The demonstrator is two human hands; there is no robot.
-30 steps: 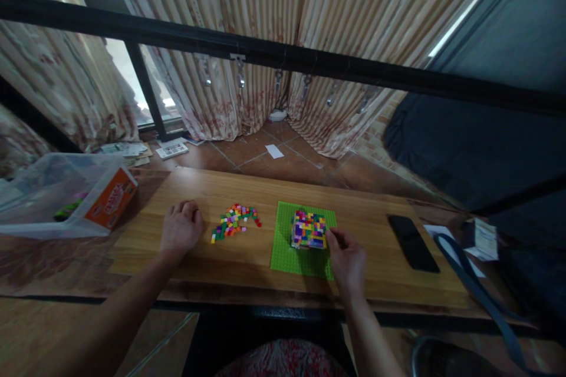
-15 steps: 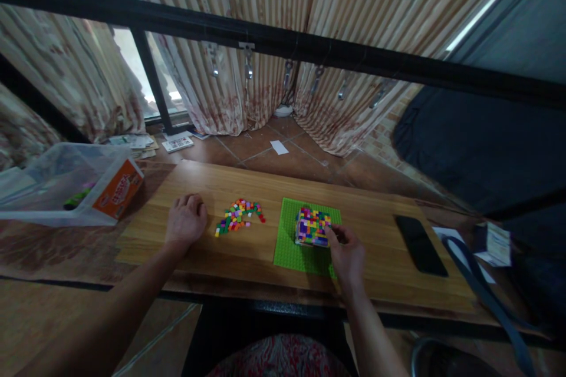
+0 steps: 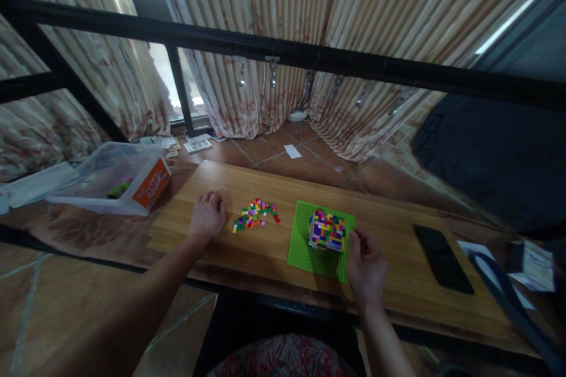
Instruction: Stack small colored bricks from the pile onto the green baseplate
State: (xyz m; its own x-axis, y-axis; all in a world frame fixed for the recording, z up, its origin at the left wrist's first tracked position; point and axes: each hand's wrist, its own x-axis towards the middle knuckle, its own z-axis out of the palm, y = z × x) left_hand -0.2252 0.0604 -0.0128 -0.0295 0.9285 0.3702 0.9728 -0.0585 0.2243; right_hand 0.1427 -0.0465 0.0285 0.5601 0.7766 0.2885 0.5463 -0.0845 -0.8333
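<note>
A block of many-coloured small bricks [image 3: 327, 230] stands on a green baseplate [image 3: 309, 256] on the wooden board [image 3: 274, 265]. My right hand [image 3: 367, 265] rests just right of the block at the plate's edge, fingers curled, near the block but apart from it. Left of the plate lies a loose pile of small coloured bricks [image 3: 255, 215]. My left hand [image 3: 207, 218] lies on the board left of that pile, fingers curled under, nothing seen in it.
A black phone [image 3: 443, 258] lies on the board's right side. A clear plastic box with an orange label [image 3: 115, 178] stands at the left. A dark strap [image 3: 508, 291] and papers lie at the far right. Curtains and a black rail stand behind.
The camera has swung left, so everything sits further right in view. My right hand has drawn back from the brick block's corner. My left hand has stayed put.
</note>
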